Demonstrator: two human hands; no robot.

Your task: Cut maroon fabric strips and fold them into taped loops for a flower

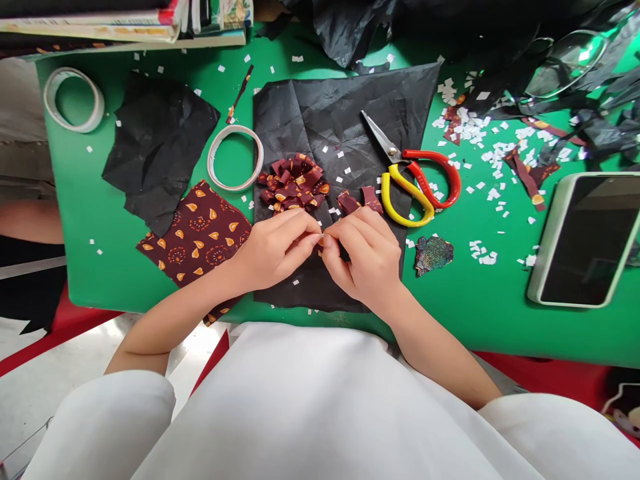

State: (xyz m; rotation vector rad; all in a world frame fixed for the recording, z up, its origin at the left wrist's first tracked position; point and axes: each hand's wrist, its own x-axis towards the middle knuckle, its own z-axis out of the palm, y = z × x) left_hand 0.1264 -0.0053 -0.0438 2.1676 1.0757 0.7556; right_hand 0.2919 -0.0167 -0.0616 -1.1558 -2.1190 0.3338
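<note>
My left hand (277, 248) and my right hand (367, 257) meet over a black sheet (345, 107), both closed with thumb and forefinger pinched together. A tiny pale bit shows between the fingertips; it is too small to name. Just beyond my left hand lies a ruffled cluster of maroon patterned strips (295, 183). Loose maroon pieces (371, 199) lie by my right knuckles. Scissors (393, 152) with one red and one yellow handle rest open on the sheet, to the right. A maroon patterned cloth (200, 233) is partly under my left forearm.
Two tape rolls (75, 100) and a black scrap (155, 140) lie to the left on the green table (500, 320). White paper bits (473, 127) are scattered right. A phone (585, 240) lies at the right, a glittery scrap (434, 256) nearer. Books (125, 30) are stacked far left.
</note>
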